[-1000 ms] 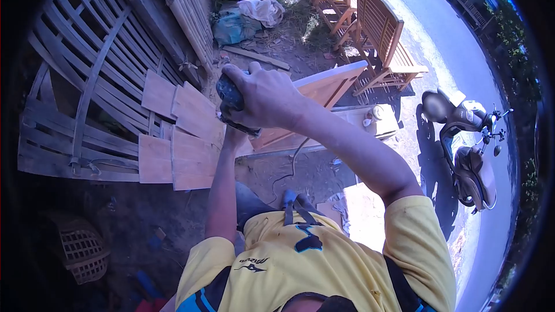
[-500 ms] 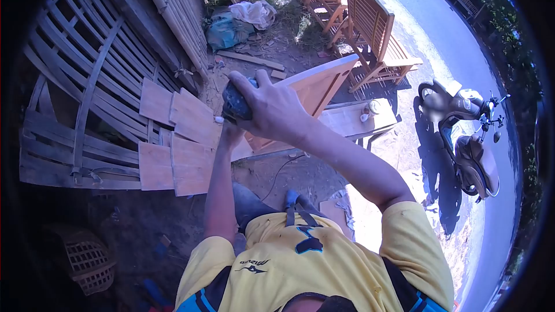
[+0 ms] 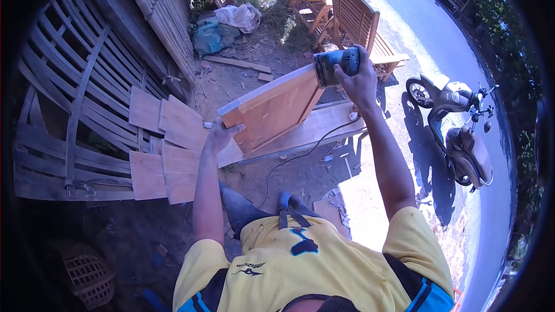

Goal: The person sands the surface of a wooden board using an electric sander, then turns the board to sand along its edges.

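A framed wooden panel [image 3: 276, 110] stands tilted on a low wooden bench [image 3: 338, 122], its long upper edge facing up. My left hand [image 3: 219, 135] grips the panel's left end, fingers over its face. In my right hand [image 3: 359, 84] is a dark electric sander [image 3: 337, 65], held at the right end of the panel's upper edge. It appears to touch that corner. A cord [image 3: 289, 162] runs across the bench and down to the ground.
Several flat boards [image 3: 179, 164] lean on a slatted wooden frame [image 3: 87, 98] at left. Folding wooden chairs [image 3: 352, 14] stand beyond the bench. A motorbike [image 3: 462, 127] is parked by the road at right. Bags [image 3: 217, 32] and wood scraps [image 3: 237, 63] lie ahead; a basket [image 3: 89, 277] sits lower left.
My right hand has carried the sander from the panel's left end rightward to its far right end. My left hand, partly hidden before, now shows on the panel's left end.
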Demonstrator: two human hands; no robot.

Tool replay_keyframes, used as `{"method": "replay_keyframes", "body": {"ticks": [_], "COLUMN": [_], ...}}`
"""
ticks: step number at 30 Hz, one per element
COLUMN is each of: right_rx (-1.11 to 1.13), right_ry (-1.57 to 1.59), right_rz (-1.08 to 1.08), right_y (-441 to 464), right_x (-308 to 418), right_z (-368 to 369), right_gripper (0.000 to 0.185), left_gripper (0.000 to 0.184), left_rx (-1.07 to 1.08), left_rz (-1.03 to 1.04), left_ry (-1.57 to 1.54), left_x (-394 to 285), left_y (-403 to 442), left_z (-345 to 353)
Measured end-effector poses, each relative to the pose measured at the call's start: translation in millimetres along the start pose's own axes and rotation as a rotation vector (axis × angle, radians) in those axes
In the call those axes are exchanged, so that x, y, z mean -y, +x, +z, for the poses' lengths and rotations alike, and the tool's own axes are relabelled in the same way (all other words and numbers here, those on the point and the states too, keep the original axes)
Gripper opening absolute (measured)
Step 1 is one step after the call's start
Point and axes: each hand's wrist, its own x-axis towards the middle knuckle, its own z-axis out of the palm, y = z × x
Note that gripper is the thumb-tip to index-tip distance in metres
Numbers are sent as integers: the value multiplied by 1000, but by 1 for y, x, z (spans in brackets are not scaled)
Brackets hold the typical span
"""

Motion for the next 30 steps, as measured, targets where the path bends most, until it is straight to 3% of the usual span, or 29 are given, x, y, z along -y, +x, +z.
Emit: {"method": "replay_keyframes", "body": {"ticks": [2, 6, 9, 14, 18, 20, 22, 24, 27, 30], "right_rx": [61, 310, 561, 939, 1040, 1104, 1135, 1098, 1005, 841], "right_ry": [-111, -226, -234, -162, 30, 48, -17, -40, -105, -247], "right_rz": [75, -62, -140, -412, -667, -737, -702, -670, -566, -408], "right_y": [38, 92, 97, 72, 28, 13, 11, 23, 54, 89], "right_x": [-27, -17, 43, 155, 230, 252, 255, 230, 170, 94], "right_z": [-9, -13, 0, 35, 69, 78, 72, 58, 41, 13], "right_gripper": [78, 78, 79, 80, 76, 71, 71, 72, 75, 78], "left_gripper": [36, 40, 44, 47, 54, 53, 61, 52, 41, 33], "left_rx": [-2, -113, -264, -288, -263, -417, -333, -295, -286, -320], "left_rz": [54, 118, 134, 81, 95, 534, 624, 276, 125, 151], "left_ry": [-5, 17, -90, 101, 146, 824, 1045, 214, 57, 10], "left_x": [5, 23, 31, 26, 20, 70, 64, 32, 18, 23], "left_y": [2, 2, -5, -16, -27, -16, -17, -26, -30, -27], "left_z": [0, 16, 35, 39, 42, 40, 37, 42, 47, 50]}}
